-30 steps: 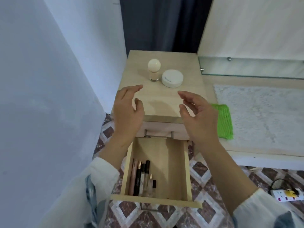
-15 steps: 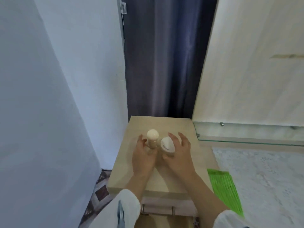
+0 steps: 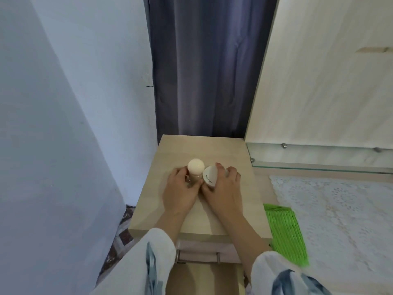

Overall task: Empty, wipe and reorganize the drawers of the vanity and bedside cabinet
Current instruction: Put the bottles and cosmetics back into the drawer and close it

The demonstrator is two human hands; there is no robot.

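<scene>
1. Bottle: round glossy cream cap, beige body, upright, frame centre, on the bedside cabinet top.
2. Compact: white disc, tipped up on edge, flat face w/ small dark print turned toward cam. It sits just right of the bottle, near touching the cap. Can't tell if its lower rim is on the top.
3. Left hand: fingers curled round the bottle body, thumb on the near side, cap sticking out above.
4. Right hand: thumb at the compact's near rim, fingers wrapped over the far rim, pinching it.
5. Vs 1.0 s ago: both hands were spread open in the air over the cabinet's front edge, and the compact lay flat and untouched. By 0.5 s ago both had reached the items, compact starting to tilt.
6. View has swung up. The open drawer shows only as a sliver at bottom centre, and the pencils and tubes in it are out of frame.
7. Edges: wall close along the cabinet's left side, dark curtain at its back edge, glass shelf right of centre.
8. Bare top both behind and in front of the items.
9. Green cloth lies on the bench just beside the cabinet's right front corner, lower right, overlapping the lace cover.
</scene>
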